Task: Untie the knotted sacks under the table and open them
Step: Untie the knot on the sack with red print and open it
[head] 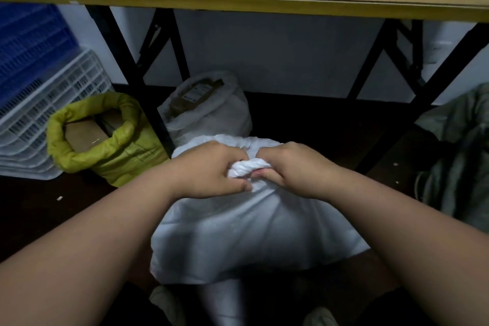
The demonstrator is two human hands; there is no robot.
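The white sack (238, 225) lies on the floor nearest the person, just before the counter (264, 0), its neck twisted into a tight knot (248, 168). The left hand (209, 169) and right hand (293, 167) flank that knot, fingers curled and pinching its cloth from either side. The risk, as I judge it, is pulling both ends apart, which would cinch the knot harder, or slipping off the bunched fabric. The yellow sack (105, 140) and the farther white sack (209, 108) already stand open.
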